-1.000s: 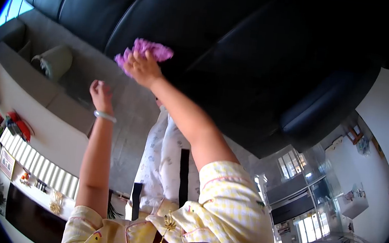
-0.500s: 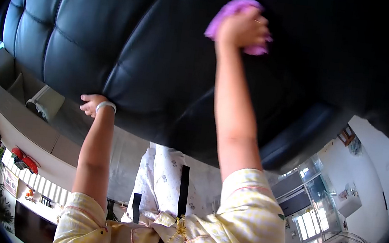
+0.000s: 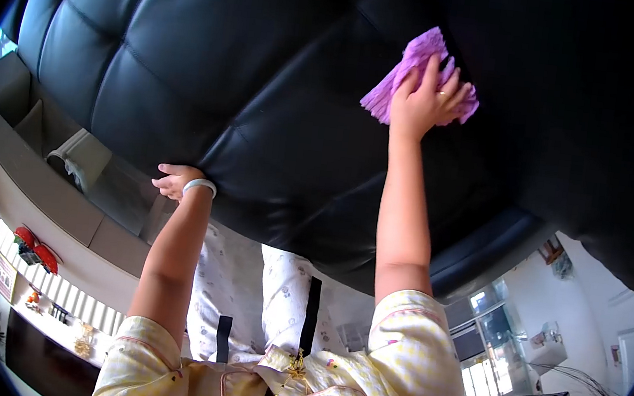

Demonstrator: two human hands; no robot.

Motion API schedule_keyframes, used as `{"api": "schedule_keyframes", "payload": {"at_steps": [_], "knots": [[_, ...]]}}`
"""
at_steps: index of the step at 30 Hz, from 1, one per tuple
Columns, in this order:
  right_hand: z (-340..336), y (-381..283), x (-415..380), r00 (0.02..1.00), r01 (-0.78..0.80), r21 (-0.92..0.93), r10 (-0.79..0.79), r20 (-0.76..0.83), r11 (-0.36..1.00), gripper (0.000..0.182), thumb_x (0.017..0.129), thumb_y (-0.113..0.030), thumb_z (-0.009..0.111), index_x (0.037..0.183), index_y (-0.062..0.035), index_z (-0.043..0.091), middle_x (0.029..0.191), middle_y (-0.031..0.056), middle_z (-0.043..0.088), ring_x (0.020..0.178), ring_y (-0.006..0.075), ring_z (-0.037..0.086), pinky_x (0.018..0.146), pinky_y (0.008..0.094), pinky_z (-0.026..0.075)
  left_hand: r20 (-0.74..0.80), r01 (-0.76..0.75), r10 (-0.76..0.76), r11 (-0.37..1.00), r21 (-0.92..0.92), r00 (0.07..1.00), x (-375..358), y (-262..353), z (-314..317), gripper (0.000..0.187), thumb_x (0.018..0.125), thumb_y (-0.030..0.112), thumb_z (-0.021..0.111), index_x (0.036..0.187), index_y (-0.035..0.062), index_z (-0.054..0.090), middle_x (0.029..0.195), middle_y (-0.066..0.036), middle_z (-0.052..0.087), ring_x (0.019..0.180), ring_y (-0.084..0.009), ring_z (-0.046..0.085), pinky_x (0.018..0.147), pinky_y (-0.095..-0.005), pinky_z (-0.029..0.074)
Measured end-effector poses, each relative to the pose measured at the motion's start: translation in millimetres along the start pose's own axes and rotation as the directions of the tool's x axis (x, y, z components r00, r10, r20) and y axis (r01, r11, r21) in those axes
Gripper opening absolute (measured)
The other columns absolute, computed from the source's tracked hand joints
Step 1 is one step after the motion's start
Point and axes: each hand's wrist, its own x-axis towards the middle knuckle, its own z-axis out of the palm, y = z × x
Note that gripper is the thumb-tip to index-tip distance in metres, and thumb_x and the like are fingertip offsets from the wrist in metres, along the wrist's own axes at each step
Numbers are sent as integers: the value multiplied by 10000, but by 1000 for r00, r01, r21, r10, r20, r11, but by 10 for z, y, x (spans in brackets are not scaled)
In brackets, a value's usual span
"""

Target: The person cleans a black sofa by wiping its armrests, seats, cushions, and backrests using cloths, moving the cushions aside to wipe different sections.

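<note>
A black leather sofa (image 3: 186, 42) with stitched seams fills the upper view. My right hand (image 3: 424, 107) presses a purple cloth (image 3: 391, 93) against its dark surface, fingers spread over the bunched fabric. At the sofa's near edge rests my left hand (image 3: 177, 180), its fingers stretched out and holding nothing. A pale band (image 3: 200, 185) circles that wrist. Part of the cloth is hidden under my right hand.
Behind me, to the left, runs a long low cabinet (image 3: 59, 192), with a grey-white stool-like object (image 3: 80, 159) near it. A red decoration (image 3: 37, 251) is visible further back. Glass-fronted shelving (image 3: 501, 336) stands at the right.
My right hand and the cloth have moved right and slightly down in view, and the cloth is more spread out. The whole view has shifted, with the left hand now a little further right.
</note>
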Motion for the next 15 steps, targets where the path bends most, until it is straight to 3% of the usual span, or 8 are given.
{"api": "schedule_keyframes", "payload": {"at_steps": [2,4,6,7,8,12,15], "knots": [[-69,-59,-31,981,-110,33,103,163,993,520,851,-419,515,1347,-285,429,1455,240,202,1341,501,94,944,745,92,6,18,-18,1000,-12,1000,9,-27,69,692,908,541,293,1333,-3,339,1315,-251,414,1210,-401,411,995,-482,334],[-101,-45,-129,979,-79,43,69,193,996,563,865,-448,472,1391,-281,364,1479,262,112,1345,504,64,960,720,126,10,43,-43,999,-22,999,-55,-44,103,688,909,537,291,1334,-2,338,1317,-248,412,1212,-398,408,996,-482,332],[-28,-62,-116,977,-93,25,86,197,995,598,867,-438,461,1406,-207,341,1467,278,139,1337,514,96,982,684,155,14,72,-72,997,-21,997,-93,-68,119,683,911,533,290,1335,-1,336,1320,-246,409,1214,-396,406,997,-481,330],[155,-53,-48,999,-12,59,10,41,998,627,875,-415,443,1416,-129,307,1447,290,195,1332,512,131,1010,636,176,10,76,-76,997,-19,997,-73,-81,148,681,912,531,289,1335,0,335,1321,-244,408,1215,-395,404,997,-481,329],[241,-187,146,1000,-15,43,16,-18,999,589,892,-378,415,1397,-87,331,1431,275,254,1331,471,192,1030,595,192,12,77,-77,997,-16,997,-96,-101,180,679,912,529,288,1336,1,335,1323,-243,406,1216,-394,403,998,-481,328],[256,-997,1028,983,-182,145,180,22,973,504,911,-342,371,1279,-7,454,1348,231,410,1279,399,332,1035,590,196,3,17,-17,1000,-1,1000,-146,-66,110,670,916,522,286,1338,3,332,1328,-238,401,1221,-389,397,999,-480,324],[329,-1300,1244,969,-191,185,216,-122,964,514,905,-349,375,1229,34,485,1264,225,490,1228,402,392,1036,596,193,-13,-13,13,1000,-22,1000,-185,-39,132,664,918,516,284,1339,5,329,1332,-234,397,1224,-385,393,1000,-479,321]]}}
